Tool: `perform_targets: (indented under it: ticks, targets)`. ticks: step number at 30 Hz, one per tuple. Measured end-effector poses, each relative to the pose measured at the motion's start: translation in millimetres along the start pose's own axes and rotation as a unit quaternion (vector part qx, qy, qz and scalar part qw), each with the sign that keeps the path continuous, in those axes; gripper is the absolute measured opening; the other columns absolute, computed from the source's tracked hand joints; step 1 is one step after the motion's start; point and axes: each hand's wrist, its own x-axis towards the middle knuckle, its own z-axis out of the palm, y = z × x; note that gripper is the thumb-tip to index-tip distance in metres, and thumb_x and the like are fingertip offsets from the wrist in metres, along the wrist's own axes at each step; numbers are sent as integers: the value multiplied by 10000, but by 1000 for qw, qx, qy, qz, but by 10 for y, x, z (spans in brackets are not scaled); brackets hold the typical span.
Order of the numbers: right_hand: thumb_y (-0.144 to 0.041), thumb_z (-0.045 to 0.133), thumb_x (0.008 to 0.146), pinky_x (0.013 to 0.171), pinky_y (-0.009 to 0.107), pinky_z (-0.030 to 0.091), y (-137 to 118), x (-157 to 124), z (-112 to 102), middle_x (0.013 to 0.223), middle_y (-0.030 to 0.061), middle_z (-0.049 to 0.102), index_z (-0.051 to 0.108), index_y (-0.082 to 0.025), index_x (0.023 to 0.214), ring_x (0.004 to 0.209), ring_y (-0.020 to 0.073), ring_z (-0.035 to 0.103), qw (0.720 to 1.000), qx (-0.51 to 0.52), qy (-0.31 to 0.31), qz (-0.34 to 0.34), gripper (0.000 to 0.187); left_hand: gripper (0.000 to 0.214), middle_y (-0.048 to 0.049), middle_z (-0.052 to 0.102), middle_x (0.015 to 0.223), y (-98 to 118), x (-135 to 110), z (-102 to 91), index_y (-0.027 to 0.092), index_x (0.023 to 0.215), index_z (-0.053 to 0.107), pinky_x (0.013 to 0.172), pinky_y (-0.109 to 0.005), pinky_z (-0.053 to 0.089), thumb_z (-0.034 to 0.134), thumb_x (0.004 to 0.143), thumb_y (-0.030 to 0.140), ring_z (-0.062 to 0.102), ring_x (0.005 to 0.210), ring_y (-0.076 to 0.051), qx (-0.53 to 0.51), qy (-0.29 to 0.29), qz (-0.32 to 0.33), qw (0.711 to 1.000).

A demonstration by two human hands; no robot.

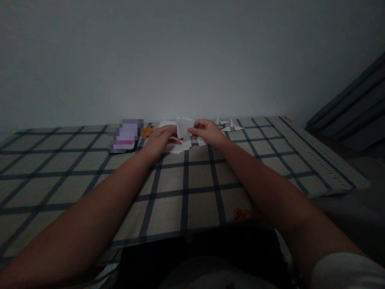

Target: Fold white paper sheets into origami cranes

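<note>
Both hands are pinched on one paper piece (pixel 184 127), held just above the checked cloth (pixel 186 200) at its far edge: left hand (pixel 161 138) on its left margin, right hand (pixel 207 131) on its right. The sheet is likely light, limp and easily creased; grip the edges. Faint print on it is unreadable. Loose sheets (pixel 180 146) lie beneath, folded paper figures (pixel 230 126) right.

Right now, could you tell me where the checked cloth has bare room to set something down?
Free: the checked cloth between both forearms, and its left part below the blurred device. Crowded: the far edge, around the paper slips and folded cranes.
</note>
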Motion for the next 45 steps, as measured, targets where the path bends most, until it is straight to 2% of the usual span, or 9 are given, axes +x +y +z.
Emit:
perform_targets:
  ticks: [2,7,11,16,20,26,33,39,45]
  targets:
    - [-293,729,744,643,246,517,1,1,-3,693,-17,599,562,-173,699,645,103,582,1000,-9,12,1,211,476,-112,724,1061,13,-13,9,151,1016,728,786,-364,599,631,825,576,679,924,-225,-17,-2,7,1000]
    - [-273,736,741,635,243,518,-3,-14,10,650,-20,608,536,-177,700,638,109,601,1000,-19,5,3,225,533,-96,732,1076,16,-22,17,161,1108,713,783,-322,567,822,688,471,674,896,-208,53,-18,44,997]
    - [-222,745,730,646,246,539,27,-33,24,706,-29,678,515,-207,918,664,123,657,999,37,-19,9,297,444,-81,745,994,-31,17,-23,163,1067,735,748,-297,531,774,746,468,665,790,-179,93,18,61,994]
    - [-304,728,805,636,250,548,23,-52,19,700,-20,692,506,-222,1147,637,129,656,1000,30,-1,-4,416,425,-83,752,979,-54,36,-64,167,1065,744,732,-292,517,760,755,456,665,776,-182,102,24,51,993]
    - [-295,716,824,677,247,561,14,-29,13,865,46,717,634,-181,1020,764,136,677,999,28,-6,14,241,422,-81,756,958,-12,7,-56,168,1045,761,717,-294,509,765,742,461,658,776,-194,151,32,51,987]
    - [-237,731,781,678,230,538,17,-4,8,767,11,670,661,-164,807,711,108,639,1000,22,-2,8,104,369,-74,771,958,70,-39,-13,182,970,794,783,-303,511,701,807,500,674,852,-218,169,60,77,981]
    - [-253,727,749,668,238,520,-6,-16,38,778,7,667,667,-168,819,697,111,613,1000,5,2,8,126,337,-69,781,961,73,-37,-29,184,962,802,777,-308,522,730,781,458,688,857,-229,176,65,70,980]
    - [-348,724,767,744,277,516,-14,-21,39,828,31,696,708,-167,819,792,147,628,998,-47,10,-50,189,310,-71,780,929,92,-63,-6,191,912,806,779,-291,513,737,787,466,685,836,-211,205,48,98,973]
    - [-383,728,776,805,307,503,-44,-44,47,868,48,718,721,-167,840,830,162,641,993,-69,29,-87,225,290,-66,782,968,74,-44,-14,204,928,808,846,-329,530,758,765,438,694,890,-226,182,94,107,973]
